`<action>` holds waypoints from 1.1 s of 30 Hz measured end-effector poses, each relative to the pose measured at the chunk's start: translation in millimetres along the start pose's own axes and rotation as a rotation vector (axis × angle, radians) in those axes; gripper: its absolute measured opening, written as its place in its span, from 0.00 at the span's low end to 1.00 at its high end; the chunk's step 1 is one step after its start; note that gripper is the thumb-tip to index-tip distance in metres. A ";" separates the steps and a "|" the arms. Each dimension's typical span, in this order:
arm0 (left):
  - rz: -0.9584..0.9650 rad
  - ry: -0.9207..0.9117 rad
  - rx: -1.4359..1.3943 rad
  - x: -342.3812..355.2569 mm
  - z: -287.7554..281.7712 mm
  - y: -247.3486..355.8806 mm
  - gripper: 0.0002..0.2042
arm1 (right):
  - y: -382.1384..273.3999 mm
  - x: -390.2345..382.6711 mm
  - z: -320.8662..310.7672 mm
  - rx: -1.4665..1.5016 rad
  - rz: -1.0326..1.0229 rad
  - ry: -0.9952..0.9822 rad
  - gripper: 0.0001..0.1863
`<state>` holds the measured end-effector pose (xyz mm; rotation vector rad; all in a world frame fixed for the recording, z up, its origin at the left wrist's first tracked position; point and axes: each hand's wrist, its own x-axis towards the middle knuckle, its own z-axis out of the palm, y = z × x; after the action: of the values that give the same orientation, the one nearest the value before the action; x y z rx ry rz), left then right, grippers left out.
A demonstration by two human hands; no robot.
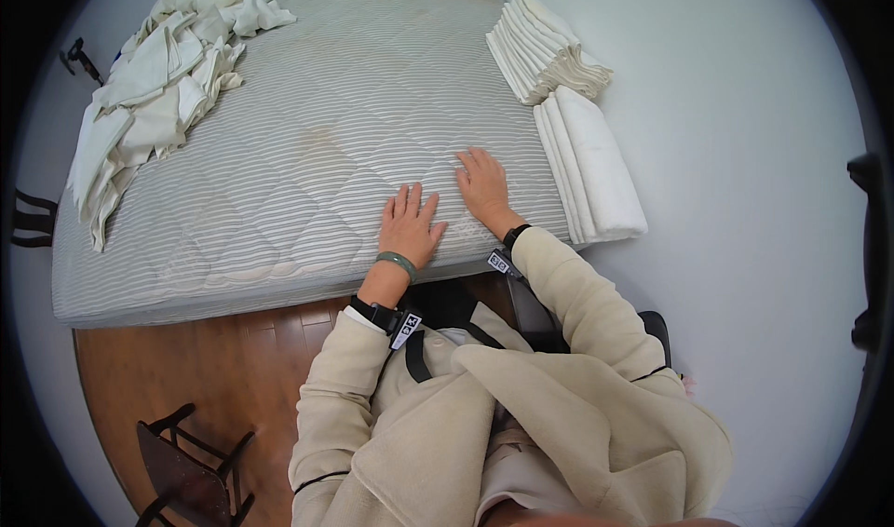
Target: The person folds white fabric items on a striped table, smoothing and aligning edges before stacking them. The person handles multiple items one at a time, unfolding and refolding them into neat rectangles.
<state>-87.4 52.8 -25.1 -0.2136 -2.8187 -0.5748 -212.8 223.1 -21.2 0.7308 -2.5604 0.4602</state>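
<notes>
My left hand (410,228) rests palm down on the striped mattress (307,89) near its front edge, fingers spread, holding nothing. A green bangle (398,264) circles that wrist. To its right and slightly farther in, my right hand (483,183) also lies on the mattress with its fingers stretched out and nothing in it. Just right of this hand are thick folded white cloths (596,168) at the mattress edge. Behind them sits a stack of thinner folded cream cloths (543,50).
Loose, crumpled white cloths (158,89) are heaped along the mattress's left side. A dark wooden chair (191,471) stands on the brown floor (261,359) at lower left. Another dark chair (35,218) is by the left wall. A white wall (726,155) borders the right side.
</notes>
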 end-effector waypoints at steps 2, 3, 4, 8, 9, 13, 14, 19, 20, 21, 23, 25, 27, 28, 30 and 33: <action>0.000 0.004 0.002 0.1 0.3 -0.5 0.27 | 0.9 -0.8 0.1 0.024 0.030 -0.014 0.19; -0.001 -0.004 0.003 0.7 0.6 0.0 0.27 | 2.3 -1.3 -0.3 0.011 0.014 0.009 0.19; 0.011 0.011 0.008 1.2 1.6 0.1 0.27 | 3.3 -2.2 0.7 -0.001 0.006 0.022 0.19; 0.028 0.013 0.038 4.0 5.6 0.4 0.27 | 11.2 -3.3 6.7 0.001 -0.004 -0.039 0.19; -0.004 0.000 0.060 1.3 5.5 -0.2 0.27 | 11.2 -6.2 8.9 -0.018 -0.032 0.006 0.19; 0.020 -0.058 0.027 -2.5 -1.2 -5.0 0.29 | 14.7 -4.1 12.0 0.006 -0.033 0.010 0.18; 0.029 -0.076 0.007 -4.7 -5.4 -8.9 0.29 | 14.9 -5.9 12.0 0.031 -0.026 0.003 0.18; -0.037 -0.268 0.057 -13.4 -39.9 -52.9 0.28 | 10.9 -8.6 3.7 0.027 0.026 -0.078 0.19; -0.074 -0.313 0.077 -13.4 -49.8 -67.8 0.29 | 8.4 -7.0 1.7 0.029 0.025 -0.084 0.19; -0.096 -0.314 0.132 -12.5 -60.3 -85.1 0.30 | 7.0 -5.0 0.7 0.025 0.010 -0.065 0.19; -0.144 -0.334 0.236 -14.5 -76.8 -117.6 0.30 | 5.0 -4.1 -2.0 0.039 0.029 -0.099 0.19; -0.257 -0.401 0.327 -12.4 -94.7 -153.1 0.30 | 4.7 -2.6 -2.6 0.034 0.035 -0.114 0.19; -0.373 -0.397 0.310 -12.7 -111.4 -188.3 0.30 | 5.1 -1.5 -2.1 0.013 0.034 -0.135 0.19; -0.408 -0.401 0.317 -11.9 -118.8 -203.1 0.30 | 4.2 -0.2 -1.0 0.007 0.032 -0.127 0.19; -0.473 -0.426 0.326 -7.0 -132.7 -227.2 0.29 | -1.4 2.4 1.6 -0.038 0.052 -0.132 0.20; -0.552 -0.494 0.322 7.4 -149.8 -249.3 0.27 | -24.4 13.9 12.3 0.023 -0.066 -0.200 0.22</action>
<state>-109.7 -233.9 19.3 0.5786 -3.4031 -0.1630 -213.6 192.4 -20.2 0.9086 -2.7089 0.4145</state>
